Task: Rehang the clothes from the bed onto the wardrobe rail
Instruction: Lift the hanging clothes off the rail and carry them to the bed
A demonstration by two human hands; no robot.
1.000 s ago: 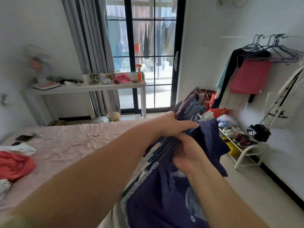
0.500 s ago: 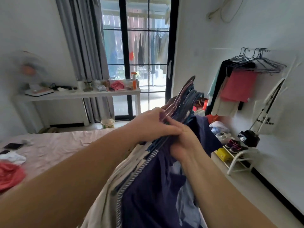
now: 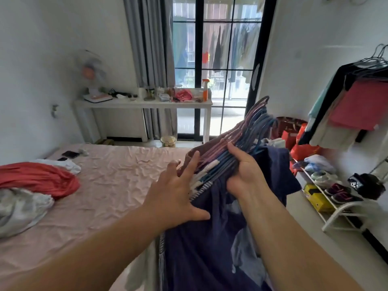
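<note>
My right hand (image 3: 244, 171) grips a thick bundle of pink and blue hangers (image 3: 241, 139) by their necks, with navy and striped clothes (image 3: 199, 248) hanging down from them at the bed's right edge. My left hand (image 3: 176, 190) is spread with straight fingers, its fingertips touching the left side of the bundle. More clothes lie on the pink bed (image 3: 109, 185): a red garment (image 3: 39, 179) and grey-white ones (image 3: 21, 208) at the left. The wardrobe rail (image 3: 375, 61) at the far right carries hangers with a red, a black and pale garments.
A white shoe rack (image 3: 336, 206) with shoes and a yellow box stands under the rail. Red bags (image 3: 294, 137) sit in the corner. A white table (image 3: 144, 103) with clutter and a fan stands by the glass door. Two phones (image 3: 69, 154) lie on the bed.
My left hand let go of the hangers and spread its fingers beside the bundle. My right hand now holds the bundle alone. The view turned left and down toward the bed.
</note>
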